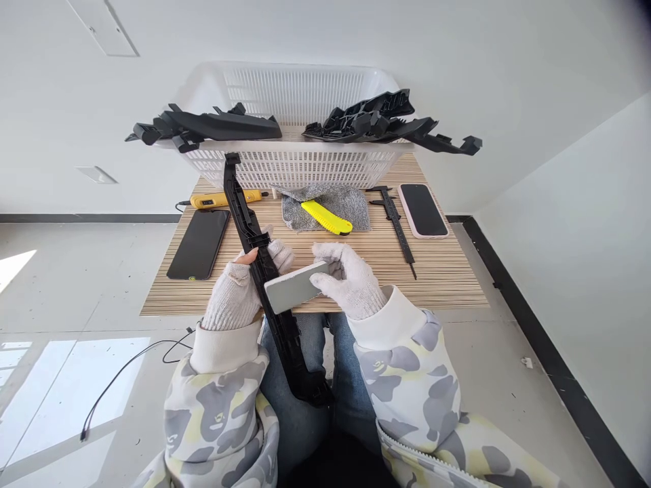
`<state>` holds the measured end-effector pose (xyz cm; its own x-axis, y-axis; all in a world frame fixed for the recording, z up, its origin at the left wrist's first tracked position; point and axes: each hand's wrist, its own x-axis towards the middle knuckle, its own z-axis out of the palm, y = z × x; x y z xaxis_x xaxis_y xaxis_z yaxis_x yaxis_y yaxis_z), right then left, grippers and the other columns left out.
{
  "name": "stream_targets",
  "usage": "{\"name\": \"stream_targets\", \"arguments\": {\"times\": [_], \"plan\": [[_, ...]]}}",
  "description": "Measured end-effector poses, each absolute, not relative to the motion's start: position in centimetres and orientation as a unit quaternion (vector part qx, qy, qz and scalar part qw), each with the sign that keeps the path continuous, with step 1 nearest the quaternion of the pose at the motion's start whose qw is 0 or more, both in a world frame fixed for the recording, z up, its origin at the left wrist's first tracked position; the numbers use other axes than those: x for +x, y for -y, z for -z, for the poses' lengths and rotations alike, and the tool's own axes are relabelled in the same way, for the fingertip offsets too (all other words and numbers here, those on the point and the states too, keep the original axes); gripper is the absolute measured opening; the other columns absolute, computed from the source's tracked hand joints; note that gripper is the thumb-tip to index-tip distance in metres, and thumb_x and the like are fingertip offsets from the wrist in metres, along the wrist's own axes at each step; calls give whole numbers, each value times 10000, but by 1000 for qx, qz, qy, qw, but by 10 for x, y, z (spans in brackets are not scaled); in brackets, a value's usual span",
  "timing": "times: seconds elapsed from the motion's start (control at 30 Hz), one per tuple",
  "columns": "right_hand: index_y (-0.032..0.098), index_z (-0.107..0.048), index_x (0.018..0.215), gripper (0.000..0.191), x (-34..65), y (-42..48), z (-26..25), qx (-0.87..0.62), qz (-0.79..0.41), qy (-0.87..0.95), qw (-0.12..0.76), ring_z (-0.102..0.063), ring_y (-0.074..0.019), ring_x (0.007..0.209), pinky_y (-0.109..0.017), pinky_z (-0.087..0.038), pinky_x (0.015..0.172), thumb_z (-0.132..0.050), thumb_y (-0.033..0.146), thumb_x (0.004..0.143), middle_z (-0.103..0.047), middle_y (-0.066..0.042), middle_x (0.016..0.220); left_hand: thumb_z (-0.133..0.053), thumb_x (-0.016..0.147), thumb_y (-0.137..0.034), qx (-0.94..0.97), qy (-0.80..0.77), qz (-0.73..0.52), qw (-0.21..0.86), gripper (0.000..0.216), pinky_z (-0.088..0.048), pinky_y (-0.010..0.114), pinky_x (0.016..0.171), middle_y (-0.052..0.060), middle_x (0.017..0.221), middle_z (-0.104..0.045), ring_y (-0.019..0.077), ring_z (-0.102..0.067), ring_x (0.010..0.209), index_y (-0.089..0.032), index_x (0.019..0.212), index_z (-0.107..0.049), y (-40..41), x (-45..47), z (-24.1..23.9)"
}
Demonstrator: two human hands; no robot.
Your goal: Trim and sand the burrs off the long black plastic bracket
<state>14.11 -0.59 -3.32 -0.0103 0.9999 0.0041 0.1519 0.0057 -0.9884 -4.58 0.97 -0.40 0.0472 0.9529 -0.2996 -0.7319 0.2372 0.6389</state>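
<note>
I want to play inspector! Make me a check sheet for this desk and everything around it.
Surface: striped table.
Job's things: long black part, held slanting; grey block overlapping it in view, contact unclear.
Clutter: orange-yellow tool; bright yellow handle on grey cloth; black caliper; dark phone; pink-edged phone.
Grips: left grip holds the long black part; right grip holds the grey block; both gloved.
Cables: black cable at left, above the floor in view; short cord at the orange-yellow tool.
Surroundings: white basket, black pieces across its front rim; white walls.
</note>
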Motion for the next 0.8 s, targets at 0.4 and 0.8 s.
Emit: {"name": "stream_targets", "arguments": {"times": [0.4,0.8], "plan": [[167,-426,1623,908,161,2,44,-713,-37,561,419,-209,-473,1598,-655,-318,1244,-765,492,846,-213,-246,1712,-746,904,-207,179,-342,-603,699,439,-609,415,1076,31,905,-764,206,-784,960,-211,1334,-657,-13,-51,7],[87,-409,1569,948,292,-61,31,-863,-34,481,150,-563,-450,1346,-569,-445,1091,-680,646,853,-575,-291,1439,-594,966,-111,123,-380,-604,689,254,-682,375,928,92,927,-784,224,-806,909,-137,1205,-676,-15,-51,1]]}}
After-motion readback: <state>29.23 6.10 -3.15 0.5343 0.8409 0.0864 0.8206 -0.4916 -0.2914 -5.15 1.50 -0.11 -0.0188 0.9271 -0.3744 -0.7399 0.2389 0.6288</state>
